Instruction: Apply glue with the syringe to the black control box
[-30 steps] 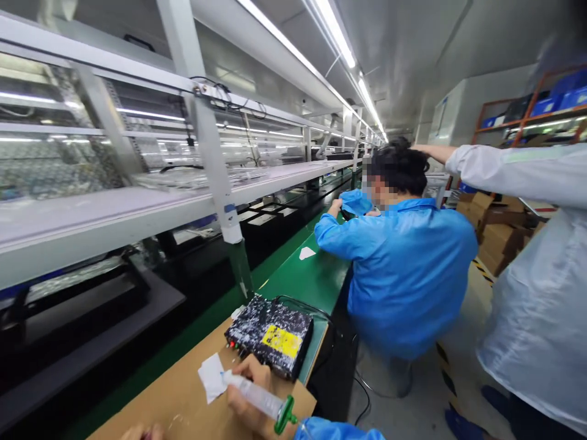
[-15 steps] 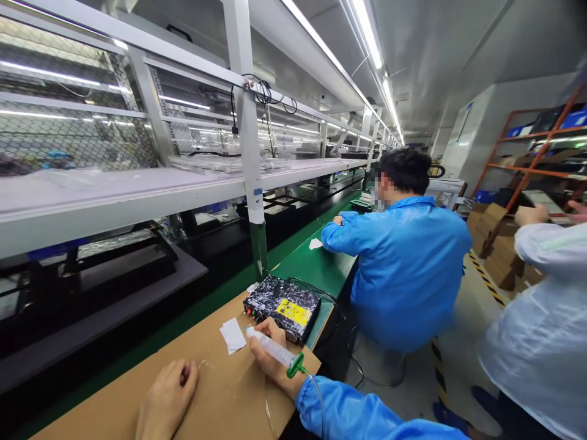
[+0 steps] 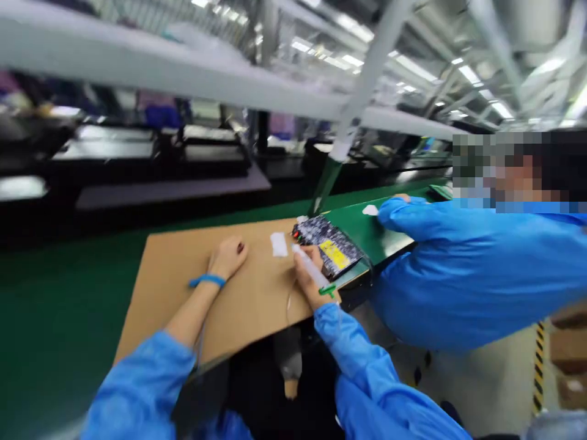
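Observation:
My right hand [image 3: 306,275] grips a translucent dispensing syringe [image 3: 314,267], its light tip towards the back of the bench. A green adapter [image 3: 327,290] with a thin clear hose caps the syringe's rear end. The control box [image 3: 332,247], speckled black and white with a yellow label, sits just right of this hand. To the left, my left hand [image 3: 229,256] rests on the brown cardboard sheet [image 3: 257,305] with fingers curled in; a dark spot shows between them, and what they hold, if anything, is hidden. A blue wrist strap [image 3: 207,280] circles that wrist.
A white paper [image 3: 279,244] lies on the cardboard between my hands. Behind the control box rises a post [image 3: 342,143] under a white shelf [image 3: 192,79]. A co-worker in a blue smock [image 3: 472,269] sits close on the right at the green bench [image 3: 367,226].
My view has swung left and down, so both forearms and the cardboard's left edge now show. My right hand still holds the syringe; the left still rests curled on the cardboard.

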Tool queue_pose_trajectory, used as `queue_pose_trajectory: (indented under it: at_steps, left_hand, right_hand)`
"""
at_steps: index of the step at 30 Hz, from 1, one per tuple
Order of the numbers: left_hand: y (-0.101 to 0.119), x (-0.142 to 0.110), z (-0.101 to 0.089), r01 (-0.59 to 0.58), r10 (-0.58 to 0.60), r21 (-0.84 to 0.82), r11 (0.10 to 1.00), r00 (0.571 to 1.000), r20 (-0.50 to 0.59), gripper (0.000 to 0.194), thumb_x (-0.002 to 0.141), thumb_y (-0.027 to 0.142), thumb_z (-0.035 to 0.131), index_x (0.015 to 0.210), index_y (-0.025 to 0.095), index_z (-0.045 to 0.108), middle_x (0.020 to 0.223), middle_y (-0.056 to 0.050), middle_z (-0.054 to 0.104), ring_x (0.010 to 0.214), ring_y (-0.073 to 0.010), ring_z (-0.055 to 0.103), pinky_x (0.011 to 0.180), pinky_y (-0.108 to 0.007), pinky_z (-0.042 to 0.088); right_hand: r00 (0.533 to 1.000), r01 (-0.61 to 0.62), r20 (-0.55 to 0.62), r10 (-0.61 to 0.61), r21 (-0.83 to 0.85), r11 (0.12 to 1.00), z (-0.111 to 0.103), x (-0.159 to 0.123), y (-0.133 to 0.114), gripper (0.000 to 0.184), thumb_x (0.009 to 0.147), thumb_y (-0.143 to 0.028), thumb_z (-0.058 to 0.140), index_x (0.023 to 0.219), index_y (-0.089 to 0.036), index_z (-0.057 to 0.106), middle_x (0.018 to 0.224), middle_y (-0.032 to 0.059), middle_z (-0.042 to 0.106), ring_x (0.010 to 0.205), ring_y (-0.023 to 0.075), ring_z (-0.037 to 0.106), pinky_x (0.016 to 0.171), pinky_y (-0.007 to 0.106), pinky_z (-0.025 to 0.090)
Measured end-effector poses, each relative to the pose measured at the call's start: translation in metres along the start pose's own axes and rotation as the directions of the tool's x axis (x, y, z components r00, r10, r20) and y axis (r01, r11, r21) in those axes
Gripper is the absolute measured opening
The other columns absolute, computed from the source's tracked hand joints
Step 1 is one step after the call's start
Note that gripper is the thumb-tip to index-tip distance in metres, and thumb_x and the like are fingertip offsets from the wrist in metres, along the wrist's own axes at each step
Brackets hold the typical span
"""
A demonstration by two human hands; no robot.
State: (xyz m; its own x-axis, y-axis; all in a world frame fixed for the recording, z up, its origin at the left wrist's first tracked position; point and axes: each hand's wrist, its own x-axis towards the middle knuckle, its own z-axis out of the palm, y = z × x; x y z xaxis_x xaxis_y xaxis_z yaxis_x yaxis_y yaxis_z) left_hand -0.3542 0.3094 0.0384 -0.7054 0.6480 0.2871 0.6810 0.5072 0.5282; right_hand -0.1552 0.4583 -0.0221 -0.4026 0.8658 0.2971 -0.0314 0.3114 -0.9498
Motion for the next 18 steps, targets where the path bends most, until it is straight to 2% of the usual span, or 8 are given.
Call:
queue_pose_trajectory:
  at_steps: [3,6,11,18]
  left_hand:
    - [-0.017,-0.004,0.012,0.085,-0.085,-0.002,0.996,0.996,0.007,0.030,0.096,0.026,0.060,0.071,0.026,0.043,0.087,-0.008,0.069,0.090,-0.0257,0.065,0.085,-0.036,0.050]
    - [-0.030,-0.015,0.020,0.127,-0.128,-0.003,0.992,0.992,-0.019,0.024,0.103,0.027,0.058,0.080,0.025,0.052,0.098,-0.009,0.073,0.096,-0.0250,0.066,0.087,-0.036,0.049]
    - [-0.042,-0.046,0.019,0.170,-0.170,-0.011,0.985,0.983,-0.072,0.021,0.109,0.029,0.057,0.091,0.022,0.063,0.104,-0.011,0.075,0.096,-0.0252,0.066,0.085,-0.037,0.048]
    - [-0.059,-0.081,0.006,0.226,-0.226,-0.006,0.974,0.970,-0.088,0.019,0.111,0.031,0.058,0.101,0.021,0.072,0.109,-0.012,0.078,0.100,-0.0257,0.067,0.085,-0.035,0.050]
  right_hand:
    - [1.000,-0.015,0.018,0.017,-0.072,0.997,-0.002,0.001,0.021,0.034,0.091,-0.054,0.070,0.105,-0.024,0.065,0.088,0.0037,0.075,0.081,0.0250,0.069,0.075,0.036,0.055]
    - [1.000,0.004,0.015,-0.002,-0.122,0.993,-0.005,0.003,0.030,0.037,0.094,-0.055,0.070,0.110,-0.022,0.063,0.095,0.0056,0.075,0.092,0.0254,0.072,0.085,0.037,0.058]
    - [0.998,0.060,0.027,-0.056,-0.191,0.980,-0.009,0.004,0.027,0.035,0.099,-0.053,0.064,0.113,-0.021,0.060,0.092,0.0040,0.072,0.087,0.0226,0.070,0.083,0.035,0.057]
    - [0.984,0.156,0.131,-0.121,-0.301,0.941,-0.011,-0.003,0.014,0.032,0.099,-0.050,0.065,0.109,-0.020,0.062,0.087,0.0058,0.073,0.085,0.0240,0.069,0.081,0.033,0.055]
